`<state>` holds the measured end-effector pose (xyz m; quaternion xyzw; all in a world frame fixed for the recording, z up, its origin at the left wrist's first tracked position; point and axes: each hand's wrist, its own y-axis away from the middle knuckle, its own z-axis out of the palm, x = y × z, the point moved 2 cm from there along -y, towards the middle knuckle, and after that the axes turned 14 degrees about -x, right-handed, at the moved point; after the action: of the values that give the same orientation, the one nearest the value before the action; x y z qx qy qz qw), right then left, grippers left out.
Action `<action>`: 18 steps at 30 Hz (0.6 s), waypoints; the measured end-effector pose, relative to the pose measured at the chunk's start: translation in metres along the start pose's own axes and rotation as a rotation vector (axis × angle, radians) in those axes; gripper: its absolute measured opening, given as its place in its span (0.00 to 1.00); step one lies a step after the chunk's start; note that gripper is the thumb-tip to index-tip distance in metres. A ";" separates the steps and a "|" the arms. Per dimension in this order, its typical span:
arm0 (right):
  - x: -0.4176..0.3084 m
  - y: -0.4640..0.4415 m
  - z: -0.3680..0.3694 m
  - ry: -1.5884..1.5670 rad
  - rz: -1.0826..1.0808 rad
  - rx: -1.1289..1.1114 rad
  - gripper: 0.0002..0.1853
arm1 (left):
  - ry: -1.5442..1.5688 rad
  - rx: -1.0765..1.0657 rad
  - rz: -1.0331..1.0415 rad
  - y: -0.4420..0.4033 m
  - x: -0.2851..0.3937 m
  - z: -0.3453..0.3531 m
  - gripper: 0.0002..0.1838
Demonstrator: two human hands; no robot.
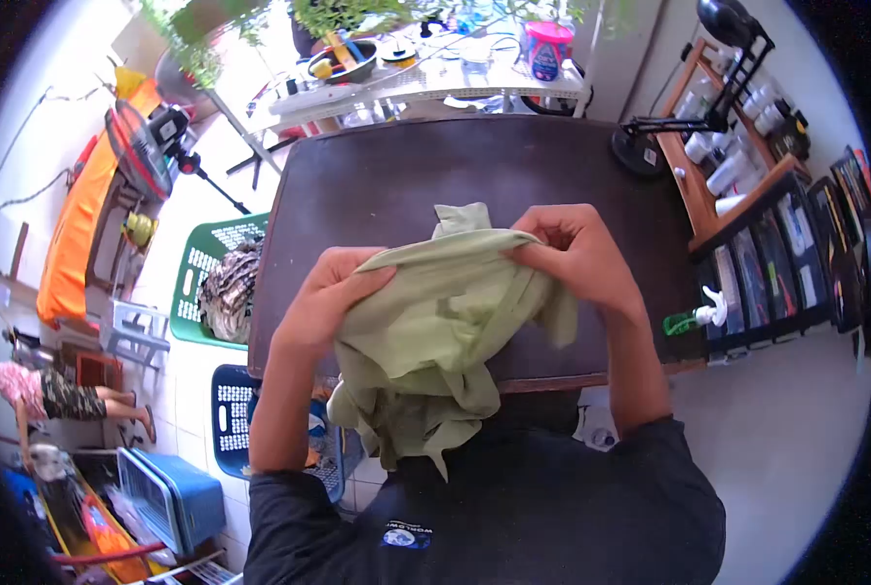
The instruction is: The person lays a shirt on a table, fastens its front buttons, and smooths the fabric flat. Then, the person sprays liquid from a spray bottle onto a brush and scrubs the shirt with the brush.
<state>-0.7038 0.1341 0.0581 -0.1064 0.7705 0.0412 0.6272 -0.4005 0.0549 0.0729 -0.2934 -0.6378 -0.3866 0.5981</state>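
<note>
A light green cloth garment (416, 331) hangs bunched between my two hands, above the front edge of the dark brown table (387, 175). My left hand (335, 292) pinches its upper edge on the left, thumb on top. On the right, my right hand (572, 252) grips the same edge between thumb and curled fingers. The edge is stretched between both hands, while the lower folds droop toward my dark shirt. A small flap of the cloth sticks up beyond the edge.
Left of the table stand a green basket (192, 283) with clothes and a blue basket (231, 419). A black lamp (640, 151), a spray bottle (694, 317) and drawers (762, 268) are at right. A person (55, 390) stands far left, near a fan (138, 151).
</note>
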 end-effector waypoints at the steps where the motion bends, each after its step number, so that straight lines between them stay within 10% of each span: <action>1: 0.008 0.004 -0.004 -0.022 0.060 -0.019 0.04 | 0.088 0.018 -0.044 -0.001 -0.003 -0.004 0.15; 6: 0.024 0.034 0.022 0.341 -0.339 0.626 0.10 | 0.179 0.235 -0.167 -0.031 -0.005 0.010 0.17; 8: 0.041 0.047 0.056 -0.186 -0.534 0.195 0.13 | 0.022 0.154 -0.010 -0.052 -0.022 0.020 0.20; 9: 0.064 0.052 0.072 -0.188 -0.531 0.192 0.13 | -0.051 0.297 -0.198 -0.054 -0.022 0.042 0.19; 11: 0.119 0.051 0.099 -0.457 -0.105 0.170 0.14 | -0.122 -0.147 0.044 -0.067 -0.050 0.070 0.18; 18: 0.109 -0.006 0.100 -0.931 -0.343 -0.168 0.21 | -0.387 -0.614 0.194 -0.041 -0.070 0.168 0.17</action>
<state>-0.6273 0.1357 -0.0691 -0.2520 0.3744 0.0424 0.8913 -0.5171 0.1815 -0.0002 -0.5859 -0.5624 -0.4388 0.3846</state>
